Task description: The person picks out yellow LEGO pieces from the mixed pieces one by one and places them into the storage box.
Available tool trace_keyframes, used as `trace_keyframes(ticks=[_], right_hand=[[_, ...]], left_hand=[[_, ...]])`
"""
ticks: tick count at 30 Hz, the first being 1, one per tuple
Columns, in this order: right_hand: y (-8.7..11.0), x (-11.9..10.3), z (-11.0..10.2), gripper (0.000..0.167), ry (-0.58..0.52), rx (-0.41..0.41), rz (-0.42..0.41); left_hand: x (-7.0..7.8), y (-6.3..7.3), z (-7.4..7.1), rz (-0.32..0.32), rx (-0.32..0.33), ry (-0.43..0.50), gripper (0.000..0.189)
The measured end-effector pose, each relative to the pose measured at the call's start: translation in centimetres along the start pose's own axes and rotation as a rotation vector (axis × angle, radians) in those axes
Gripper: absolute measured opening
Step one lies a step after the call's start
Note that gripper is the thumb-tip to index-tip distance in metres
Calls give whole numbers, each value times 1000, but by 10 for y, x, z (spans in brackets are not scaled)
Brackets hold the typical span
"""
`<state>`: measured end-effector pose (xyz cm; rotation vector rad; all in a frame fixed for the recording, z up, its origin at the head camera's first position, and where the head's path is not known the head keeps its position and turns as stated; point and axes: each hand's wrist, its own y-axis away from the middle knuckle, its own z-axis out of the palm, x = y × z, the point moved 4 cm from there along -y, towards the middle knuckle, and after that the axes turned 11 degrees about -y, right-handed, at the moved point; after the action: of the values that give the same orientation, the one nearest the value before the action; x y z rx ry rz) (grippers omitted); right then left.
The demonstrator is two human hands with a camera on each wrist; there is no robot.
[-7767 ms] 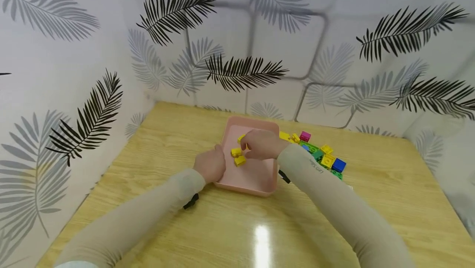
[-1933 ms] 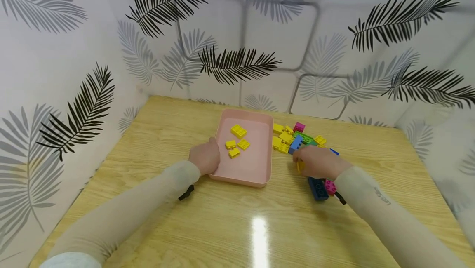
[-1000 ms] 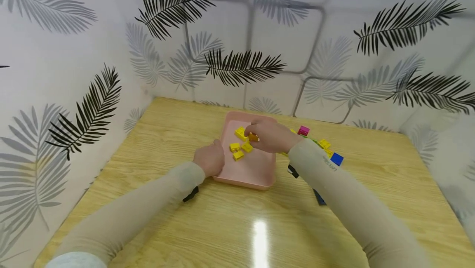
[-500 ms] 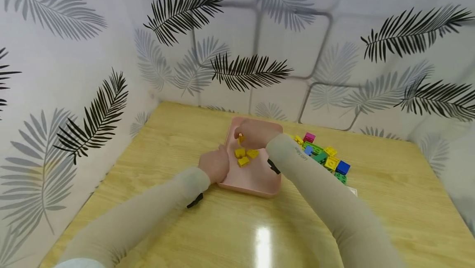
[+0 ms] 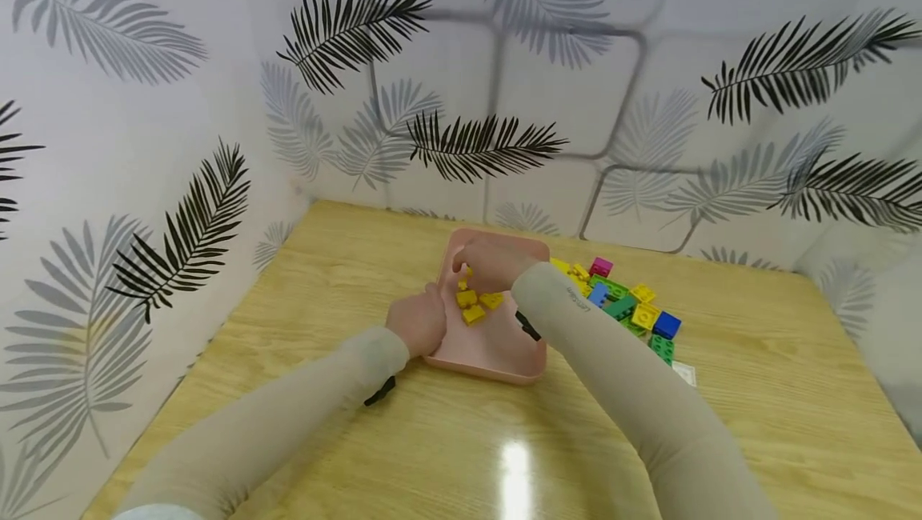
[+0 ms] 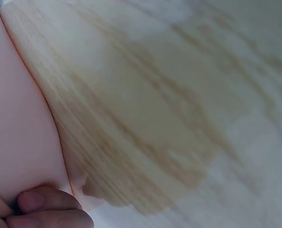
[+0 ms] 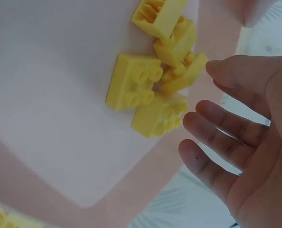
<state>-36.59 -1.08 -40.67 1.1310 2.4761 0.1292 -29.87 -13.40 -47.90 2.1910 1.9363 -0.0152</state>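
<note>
My left hand grips the left wall of a pink plastic tray. In the left wrist view its curled fingers hold the tray's edge. Over the far left part of the tray is my right hand. The right wrist view shows that hand's fingers spread apart with nothing between them, close beside several yellow toy building bricks. These bricks lie clustered on the tray floor, one nearest the thumb. In the head view the right hand partly hides them.
Right of the tray lies a loose pile of building bricks: yellow, green, light blue, dark blue and magenta. A white piece lies at its near end. The right sleeve covers part of the pile.
My right hand has carried a yellow brick from the pile into the tray and let it go beside the others. The left hand has kept its hold on the tray.
</note>
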Motion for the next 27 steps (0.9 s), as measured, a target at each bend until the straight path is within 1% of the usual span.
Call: trace_keyframes(ticks=[2,5,7,10,12,16,20,22,27], right_hand=[[4,3,-2,37,12,11,31],[15,9,-7,36,24,36,44],[27,15,-13,34,23,56,23],[49,26,-22,32,-12,94,-7],[64,36,-27,31,-11,125,-2],[89,57,-34,30,-4,170,43],[106,75,-32,32,-8,161,64],[111,84,-28,33,-5,146,72],[113,101,-13,39,-9,91,129]], left_hand=[[0,-1,1,-7,-16,12,55],[0,-3,2,-13,-30,31,56],[1,-4,1,-14,-29,41,56],[3,-5,1,-10,-36,35,57],[3,-5,1,-8,-40,30,57],[1,-4,0,-10,-49,46,56],[-1,1,-1,-15,-68,59,56],[-1,3,-2,-15,-74,58,57],[2,6,-2,-10,-64,71,54]])
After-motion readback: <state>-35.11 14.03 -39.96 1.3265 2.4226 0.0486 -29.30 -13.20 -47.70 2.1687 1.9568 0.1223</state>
